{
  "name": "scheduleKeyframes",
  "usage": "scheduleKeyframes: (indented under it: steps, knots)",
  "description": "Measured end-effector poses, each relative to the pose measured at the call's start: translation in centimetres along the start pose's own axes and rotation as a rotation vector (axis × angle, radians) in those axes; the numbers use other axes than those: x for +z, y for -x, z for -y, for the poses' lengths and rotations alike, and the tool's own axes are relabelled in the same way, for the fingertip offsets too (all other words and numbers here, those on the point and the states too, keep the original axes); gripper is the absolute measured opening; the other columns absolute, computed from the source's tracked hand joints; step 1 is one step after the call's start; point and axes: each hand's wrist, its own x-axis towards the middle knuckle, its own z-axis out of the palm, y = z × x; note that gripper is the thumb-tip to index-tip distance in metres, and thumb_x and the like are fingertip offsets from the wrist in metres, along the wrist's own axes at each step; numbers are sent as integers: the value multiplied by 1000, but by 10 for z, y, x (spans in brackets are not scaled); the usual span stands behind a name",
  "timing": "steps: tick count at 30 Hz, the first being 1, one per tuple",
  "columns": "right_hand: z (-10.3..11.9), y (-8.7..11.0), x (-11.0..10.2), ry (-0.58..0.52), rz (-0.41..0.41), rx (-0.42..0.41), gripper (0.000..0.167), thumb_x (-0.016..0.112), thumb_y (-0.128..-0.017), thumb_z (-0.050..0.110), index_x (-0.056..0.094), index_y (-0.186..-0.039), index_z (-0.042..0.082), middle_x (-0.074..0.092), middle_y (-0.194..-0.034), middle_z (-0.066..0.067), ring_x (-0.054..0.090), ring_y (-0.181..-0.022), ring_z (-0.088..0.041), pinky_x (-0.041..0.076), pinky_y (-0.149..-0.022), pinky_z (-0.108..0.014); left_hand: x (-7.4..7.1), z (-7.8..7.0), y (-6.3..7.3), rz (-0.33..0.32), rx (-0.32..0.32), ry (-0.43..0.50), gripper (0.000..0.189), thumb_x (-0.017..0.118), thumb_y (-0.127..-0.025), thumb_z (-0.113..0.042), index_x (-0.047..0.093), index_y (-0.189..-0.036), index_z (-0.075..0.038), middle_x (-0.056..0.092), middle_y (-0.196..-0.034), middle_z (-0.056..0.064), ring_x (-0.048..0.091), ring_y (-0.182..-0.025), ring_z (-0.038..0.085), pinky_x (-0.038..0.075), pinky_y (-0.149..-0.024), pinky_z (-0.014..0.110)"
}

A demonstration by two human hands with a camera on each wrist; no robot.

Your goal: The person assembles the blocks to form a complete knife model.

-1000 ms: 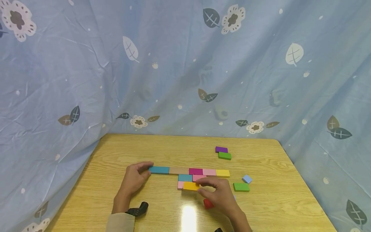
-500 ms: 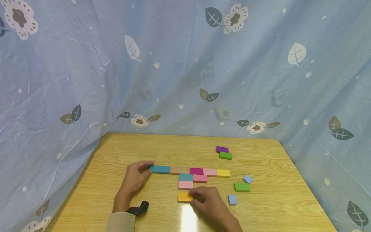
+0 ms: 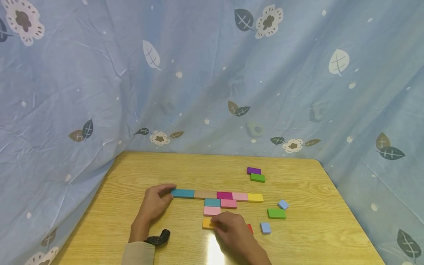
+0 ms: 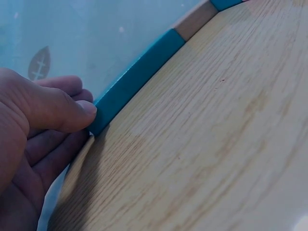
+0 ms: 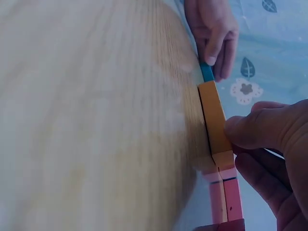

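Note:
My left hand (image 3: 155,203) pinches the left end of a long teal block (image 3: 183,193), thumb on the near side and fingers behind, as the left wrist view shows. The right hand (image 3: 233,228) holds an orange block (image 3: 207,223) between thumb and fingers; its right part is hidden by them. The orange block is just nearer than a light pink block (image 3: 212,211), a narrow gap between them. Above the light pink block lies a short teal block (image 3: 212,202), with a pink block (image 3: 229,204) at its right.
The back row continues with tan (image 3: 205,194), magenta (image 3: 224,195), pale pink (image 3: 240,197) and yellow (image 3: 255,198) blocks. A red block (image 3: 250,228) is partly behind the right hand. Rightward lie blue (image 3: 265,228) and green (image 3: 276,214) blocks; a purple block (image 3: 254,170) is farther back.
My right hand has drawn the orange block from over the light pink block toward me and slightly left, then nudged it a little back up. The left hand stays at the teal block.

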Motion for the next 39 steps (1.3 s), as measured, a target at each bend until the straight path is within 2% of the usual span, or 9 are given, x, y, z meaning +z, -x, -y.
scheduleKeyframes:
  steps: [7,23,32,39]
  knots:
    - [-2,-8,2,63,-6,25,19,87,-89,-1,84,-102,12,83,-101,6,78,-96,-9,67,-89,-29,0,0,1,6,-8,6,40,78,-96,4,78,-134,-9,78,-137,9,70,-135,33,56,-116,52]
    - [-3,-11,1,66,-24,-7,18,87,-88,-5,83,-99,8,83,-98,3,79,-93,-13,67,-86,-28,-1,-2,1,5,-13,10,40,77,-96,5,78,-135,-8,77,-138,10,70,-135,34,56,-116,52]
    - [-3,-11,2,70,-38,-31,18,87,-88,-5,83,-99,9,83,-98,4,78,-93,-11,66,-88,-27,0,-2,1,7,-21,17,40,77,-96,5,78,-134,-8,77,-138,10,70,-136,33,55,-117,52]
    - [-2,-11,2,85,-26,-19,18,88,-88,-3,83,-99,11,83,-97,4,77,-93,-8,66,-87,-26,0,-3,1,9,-25,29,40,77,-96,5,78,-134,-9,77,-139,10,70,-136,34,54,-118,52]
